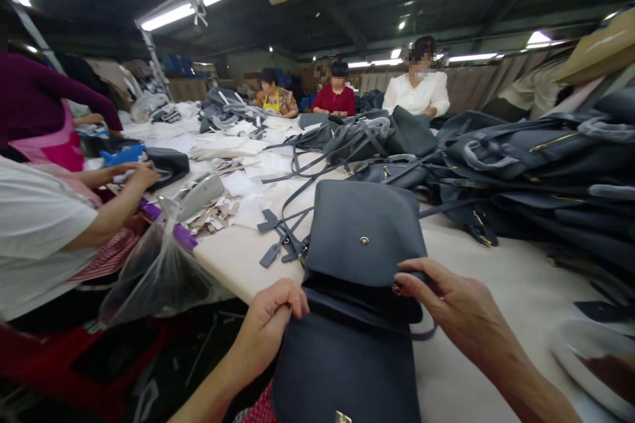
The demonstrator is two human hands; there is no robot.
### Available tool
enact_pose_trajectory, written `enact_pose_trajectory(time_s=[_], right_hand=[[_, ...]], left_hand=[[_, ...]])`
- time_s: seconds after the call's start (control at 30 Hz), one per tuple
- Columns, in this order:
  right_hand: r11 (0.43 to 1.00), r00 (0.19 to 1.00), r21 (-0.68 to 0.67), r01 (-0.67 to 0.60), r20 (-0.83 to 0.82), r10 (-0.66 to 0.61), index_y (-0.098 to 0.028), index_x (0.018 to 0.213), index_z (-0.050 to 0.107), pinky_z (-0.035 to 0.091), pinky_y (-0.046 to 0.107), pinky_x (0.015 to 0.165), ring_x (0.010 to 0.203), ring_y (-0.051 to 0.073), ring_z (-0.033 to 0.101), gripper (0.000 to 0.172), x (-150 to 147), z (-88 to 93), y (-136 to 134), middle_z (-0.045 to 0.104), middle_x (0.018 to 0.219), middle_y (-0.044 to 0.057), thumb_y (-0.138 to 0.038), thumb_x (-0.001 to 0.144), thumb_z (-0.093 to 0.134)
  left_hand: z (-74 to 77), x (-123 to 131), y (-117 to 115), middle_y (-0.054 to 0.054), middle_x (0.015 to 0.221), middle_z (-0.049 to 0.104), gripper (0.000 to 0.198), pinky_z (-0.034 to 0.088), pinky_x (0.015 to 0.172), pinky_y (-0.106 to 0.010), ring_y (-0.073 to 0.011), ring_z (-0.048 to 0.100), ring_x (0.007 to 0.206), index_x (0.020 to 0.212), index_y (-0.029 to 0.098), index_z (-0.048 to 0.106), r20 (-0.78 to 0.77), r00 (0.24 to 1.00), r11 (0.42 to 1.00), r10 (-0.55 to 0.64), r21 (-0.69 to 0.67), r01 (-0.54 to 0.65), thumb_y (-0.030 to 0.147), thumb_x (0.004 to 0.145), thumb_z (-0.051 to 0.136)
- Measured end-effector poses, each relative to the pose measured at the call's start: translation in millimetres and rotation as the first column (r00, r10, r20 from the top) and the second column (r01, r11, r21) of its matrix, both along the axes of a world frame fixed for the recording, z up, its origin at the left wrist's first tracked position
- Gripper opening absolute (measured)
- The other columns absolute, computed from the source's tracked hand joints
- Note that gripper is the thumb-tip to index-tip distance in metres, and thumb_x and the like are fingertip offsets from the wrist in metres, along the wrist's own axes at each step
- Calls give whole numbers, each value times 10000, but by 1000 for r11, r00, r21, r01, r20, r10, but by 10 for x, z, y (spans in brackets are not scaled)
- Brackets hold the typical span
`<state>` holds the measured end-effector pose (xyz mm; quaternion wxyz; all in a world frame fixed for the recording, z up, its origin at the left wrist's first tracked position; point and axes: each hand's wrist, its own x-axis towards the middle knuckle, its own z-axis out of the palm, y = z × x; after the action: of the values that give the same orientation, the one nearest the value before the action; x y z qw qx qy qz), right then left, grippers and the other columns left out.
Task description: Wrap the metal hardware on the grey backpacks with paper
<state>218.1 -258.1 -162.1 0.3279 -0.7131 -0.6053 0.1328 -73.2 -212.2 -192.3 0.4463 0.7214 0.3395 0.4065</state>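
One navy leather backpack (342, 370) lies open (flap (357, 218) back, brass snap (364, 240) showing).

Left hand (270, 320) loosely curled, right hand (444, 297) flatter, fingers extended

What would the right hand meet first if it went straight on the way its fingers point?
The flap of the dark blue-grey leather bag. The right hand is already there: its fingertips sit at the flap's edge, apparently touching it, though depth is hard to judge from this view.
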Motion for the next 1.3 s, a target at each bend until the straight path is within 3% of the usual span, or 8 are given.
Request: enact_pose_trajectory(time_s=[0.07, 0.23, 0.5, 0.63, 0.77, 0.9, 1.1, 1.3], right_hand=[[1000, 998, -4, -29, -60, 29, -278, 875, 681, 510, 319, 672, 717, 248, 718, 329, 29, 44, 17, 765, 742, 23, -567, 832, 530], [997, 977, -73, 3, -214, -18, -229, 804, 670, 532, 302, 589, 666, 241, 718, 424, 116, 93, 58, 754, 695, 61, -614, 825, 494], [988, 991, -138, -71, -119, 55, -223, 798, 683, 497, 267, 586, 622, 187, 681, 391, -35, 439, 174, 731, 631, 28, -549, 869, 479], [988, 982, -149, -50, -186, 21, -220, 837, 695, 508, 272, 553, 646, 212, 704, 430, 69, 310, 113, 746, 674, 51, -596, 849, 485], [991, 944, -133, 4, -328, -48, -206, 896, 722, 551, 302, 538, 723, 282, 741, 505, 209, 108, 59, 767, 740, 95, -666, 740, 586], [994, 903, -111, 21, -424, -66, -196, 912, 736, 588, 333, 592, 797, 319, 747, 578, 218, 84, 72, 779, 803, 119, -706, 652, 656], [995, 871, -90, 43, -484, -81, -200, 950, 733, 596, 329, 572, 798, 325, 749, 621, 190, 155, 109, 781, 806, 121, -714, 602, 702], [997, 847, -48, 58, -526, -75, -194, 978, 714, 592, 341, 592, 796, 310, 749, 587, 208, 177, 150, 783, 818, 127, -678, 645, 700]], left_hand=[[-9, -70, 23, -14, 718, 575, 181, 435, 739, -282, -164, 562, 752, 625, 196, 469, 42, 999, 999, 31, -19, -30, 125, 783, 417], [-33, -190, 81, -20, 817, 607, 155, 465, 794, -315, -194, 585, 830, 867, 198, 585, -186, 974, 991, 129, 2, -131, 282, 884, 456], [-228, 119, 393, -123, 1291, 559, 400, 500, 925, -402, -240, 561, 1127, 1204, 210, 547, -220, 952, 953, 213, 262, -153, 130, 814, 505], [-344, 187, 642, -136, 1324, 567, 565, 450, 1038, -446, -229, 555, 1192, 1269, 160, 543, -290, 925, 953, 246, 248, -176, 10, 746, 389], [-451, 185, 775, -116, 1403, 525, 576, 387, 1110, -435, -230, 494, 1292, 1223, 184, 620, -379, 912, 964, 156, 258, -58, -16, 738, 381], [-489, 223, 809, -97, 1275, 621, 481, 429, 1049, -401, -226, 560, 1184, 1138, 198, 644, -371, 925, 967, 84, 253, 13, 12, 743, 443], [-501, 230, 909, -46, 884, 684, 250, 486, 819, -321, -202, 623, 874, 829, 188, 652, -325, 934, 969, 145, 238, -68, 46, 756, 459], [-512, 166, 925, 0, 722, 668, 216, 483, 702, -252, -156, 629, 720, 791, 190, 649, -252, 950, 969, 185, 211, -133, 101, 806, 453]])
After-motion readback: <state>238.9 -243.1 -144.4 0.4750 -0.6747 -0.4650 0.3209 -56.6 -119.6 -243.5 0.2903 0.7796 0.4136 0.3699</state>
